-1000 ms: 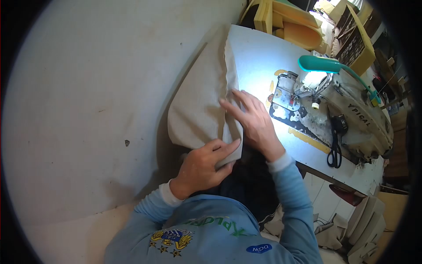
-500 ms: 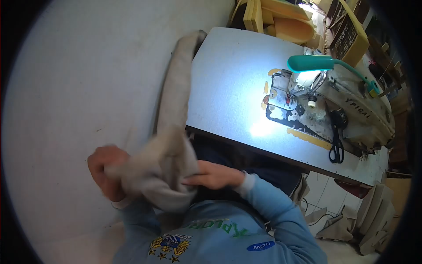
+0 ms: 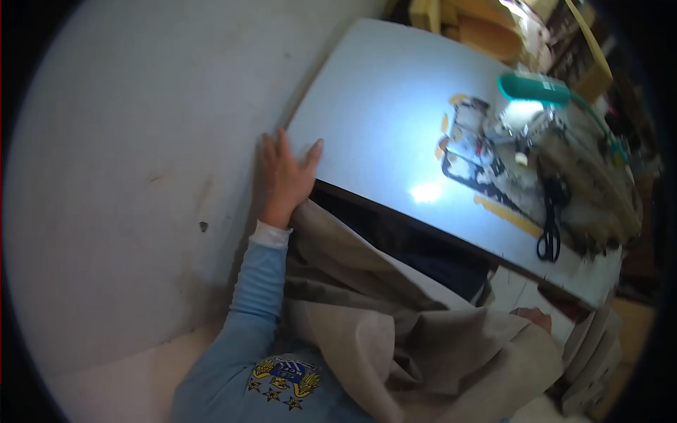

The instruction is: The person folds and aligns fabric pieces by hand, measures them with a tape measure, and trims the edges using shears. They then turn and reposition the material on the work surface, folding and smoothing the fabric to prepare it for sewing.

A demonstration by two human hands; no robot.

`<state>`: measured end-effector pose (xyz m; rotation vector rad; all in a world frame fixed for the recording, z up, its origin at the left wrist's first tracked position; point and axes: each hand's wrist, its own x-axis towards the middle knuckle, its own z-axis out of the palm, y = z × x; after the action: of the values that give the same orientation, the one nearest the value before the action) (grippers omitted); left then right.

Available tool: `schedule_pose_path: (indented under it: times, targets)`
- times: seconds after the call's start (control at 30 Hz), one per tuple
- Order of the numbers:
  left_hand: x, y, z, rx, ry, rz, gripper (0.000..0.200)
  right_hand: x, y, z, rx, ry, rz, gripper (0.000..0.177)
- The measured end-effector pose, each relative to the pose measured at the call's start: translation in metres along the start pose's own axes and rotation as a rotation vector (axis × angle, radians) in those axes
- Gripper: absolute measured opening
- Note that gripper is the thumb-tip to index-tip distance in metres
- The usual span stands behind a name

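My left hand (image 3: 289, 173) is at the left edge of the sewing table (image 3: 360, 106), fingers spread, beside the wall. A large piece of beige fabric (image 3: 444, 352) hangs in loose folds across my lap and up to my left wrist. At the fabric's far right side my right hand (image 3: 534, 319) is partly covered by it; the knuckles show, bent at the cloth's edge. To the right on the table stands a sewing machine (image 3: 589, 190), with black scissors (image 3: 550, 218) lying in front of its body.
A green lamp (image 3: 532, 89) lights the needle area. The wall (image 3: 141, 141) runs close along the table's left side. Yellow foam pieces (image 3: 486, 32) are behind the table. More beige fabric (image 3: 592, 352) is piled at the lower right.
The bunched fabric has been spread out across my lap and drawn off the table's left side. My left hand has moved up to the table edge and opened; my right hand has gone far right.
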<state>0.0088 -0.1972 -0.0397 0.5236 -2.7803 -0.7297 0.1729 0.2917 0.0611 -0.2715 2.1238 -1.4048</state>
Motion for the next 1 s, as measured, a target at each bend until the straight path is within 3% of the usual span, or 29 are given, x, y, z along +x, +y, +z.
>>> schedule_pose_path:
  times: [0.13,0.2,0.23,0.3,0.33,0.4,0.47,0.57,0.67,0.77,0.9,1.0]
  targets:
    - [-0.045,-0.014,0.017,0.025,0.161,0.199,0.101,-0.055,0.09,0.007,0.04,0.02,0.789,0.075]
    - [-0.068,-0.029,0.034,0.005,0.159,0.265,0.098,-0.084,0.157,0.031,0.133,-0.093,0.987,0.088]
    - [-0.083,-0.035,0.04,-0.026,0.109,0.396,0.107,-0.105,0.195,0.044,0.181,-0.171,1.035,0.097]
    - [-0.123,-0.025,0.045,-0.005,-0.055,0.389,0.099,-0.096,0.194,0.057,0.241,-0.174,1.037,0.104]
    - [-0.127,-0.034,0.045,0.08,-0.099,0.414,0.094,-0.097,0.208,0.061,0.374,-0.124,0.942,0.105]
    - [-0.11,-0.035,0.029,0.114,0.084,0.504,0.079,-0.104,0.251,0.08,0.719,0.025,0.732,0.104]
    - [-0.057,-0.055,0.027,-0.121,0.227,0.446,0.068,-0.108,0.313,0.096,1.112,0.235,0.493,0.102]
    - [0.015,-0.032,-0.008,-0.346,0.04,0.156,0.074,-0.091,0.352,0.084,1.285,0.596,0.675,0.089]
    - [0.052,0.002,-0.018,-0.542,-0.195,-0.162,0.082,-0.073,0.42,0.078,0.275,0.568,1.039,0.078]
    - [0.059,0.01,-0.008,-0.408,-0.174,-0.237,0.08,-0.04,0.515,0.092,-0.072,0.386,0.935,0.069]
    - [0.059,0.005,-0.007,-0.159,-0.165,-0.149,0.074,0.029,0.521,0.09,0.024,0.516,0.83,0.055]
    - [0.057,0.013,-0.008,-0.14,-0.16,-0.187,0.069,0.086,0.582,0.114,-0.111,0.648,0.814,0.051]
